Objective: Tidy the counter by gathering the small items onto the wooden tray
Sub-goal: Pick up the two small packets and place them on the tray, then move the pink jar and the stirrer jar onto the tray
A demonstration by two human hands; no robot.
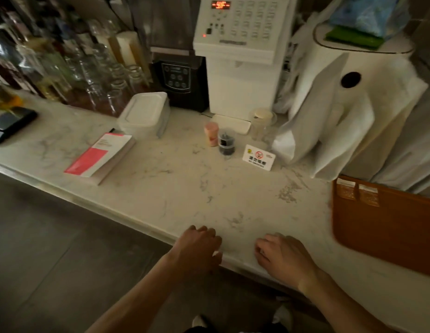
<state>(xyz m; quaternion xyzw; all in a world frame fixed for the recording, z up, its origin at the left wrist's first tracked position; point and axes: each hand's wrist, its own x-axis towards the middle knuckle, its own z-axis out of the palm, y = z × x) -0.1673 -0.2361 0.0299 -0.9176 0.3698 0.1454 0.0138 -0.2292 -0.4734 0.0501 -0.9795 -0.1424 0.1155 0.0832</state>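
The wooden tray (387, 227) lies at the right edge of the marble counter (180, 188), with two small paper packets (358, 193) at its far left corner. Farther back stand a pink cylinder (211, 133), a dark clear jar (226, 141) and a small white no-smoking sign (258, 156). A clear plastic cup (260, 124) stands behind the sign. My left hand (198, 243) and my right hand (282, 255) rest on the counter's near edge, fingers curled, holding nothing, well short of the items.
A pink and white book (101, 155) and a white lidded box (144, 114) lie to the left. Glass bottles (94, 75), a black appliance (179, 80), a white keypad machine (240, 56) and white bags over a white appliance (341, 111) line the back. A dark scale (9, 123) sits far left.
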